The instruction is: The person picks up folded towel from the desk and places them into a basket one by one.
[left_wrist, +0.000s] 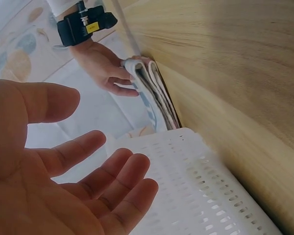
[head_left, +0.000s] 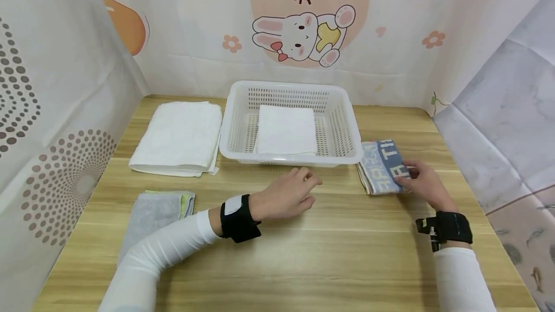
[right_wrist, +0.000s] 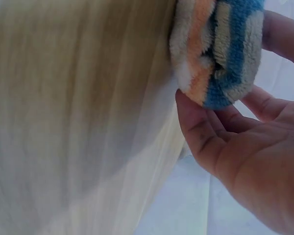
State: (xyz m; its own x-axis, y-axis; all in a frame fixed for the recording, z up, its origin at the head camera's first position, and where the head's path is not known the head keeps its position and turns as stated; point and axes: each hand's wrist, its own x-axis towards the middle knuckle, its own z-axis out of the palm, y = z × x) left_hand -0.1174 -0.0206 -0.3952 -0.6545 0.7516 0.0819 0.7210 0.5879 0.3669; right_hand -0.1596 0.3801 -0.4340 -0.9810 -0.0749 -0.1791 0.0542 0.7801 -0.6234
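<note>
A folded blue and white towel with lettering (head_left: 381, 170) lies on the table just right of the basket. My right hand (head_left: 427, 184) holds its right edge, thumb on the upper face. Seen from the right wrist, the thick rolled edge of the towel (right_wrist: 223, 54) shows blue, beige and orange bands between thumb and fingers. Over the table in front of the basket is my left hand (head_left: 286, 194), fingers loosely bent with nothing in them. A white perforated plastic basket (head_left: 290, 159) stands at the back middle, and inside it lies a folded white towel (head_left: 287, 130).
Left of the basket is a stack of folded white towels (head_left: 178, 136). Nearer the front left, a folded grey towel (head_left: 151, 215) with a yellow-green edge lies partly behind my left sleeve. Printed curtains (head_left: 195, 28) hang along the back and both sides of the wooden table (head_left: 329, 259).
</note>
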